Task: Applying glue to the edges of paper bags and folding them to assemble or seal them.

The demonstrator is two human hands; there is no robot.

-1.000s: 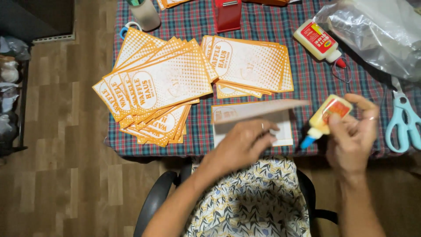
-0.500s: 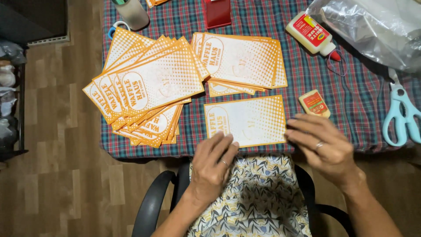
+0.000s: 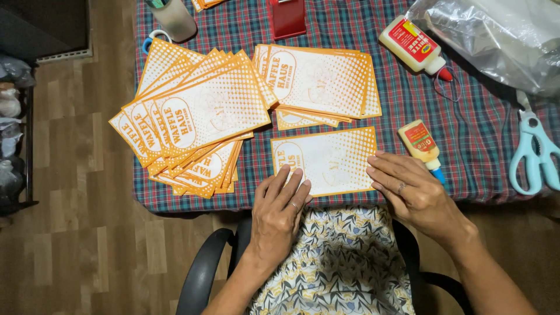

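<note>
Orange-printed paper sheet (image 3: 326, 160) at the table's near edge, left hand (image 3: 283, 207) flat, fingers spread on its lower left, right hand (image 3: 411, 189) flat on its right edge, small glue bottle (image 3: 421, 143) just beside, fanned sheet stacks (image 3: 192, 116) toward the left edge, scissors (image 3: 534, 149) at the right edge

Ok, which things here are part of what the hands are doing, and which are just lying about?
In hand:
- left hand and right hand, both flat on the single orange sheet
- small glue bottle, beside the right hand

Lying about:
- fanned pile of sheets
- second pile
- big glue bottle
- scissors
- plastic bag
- mug
- red box
</note>
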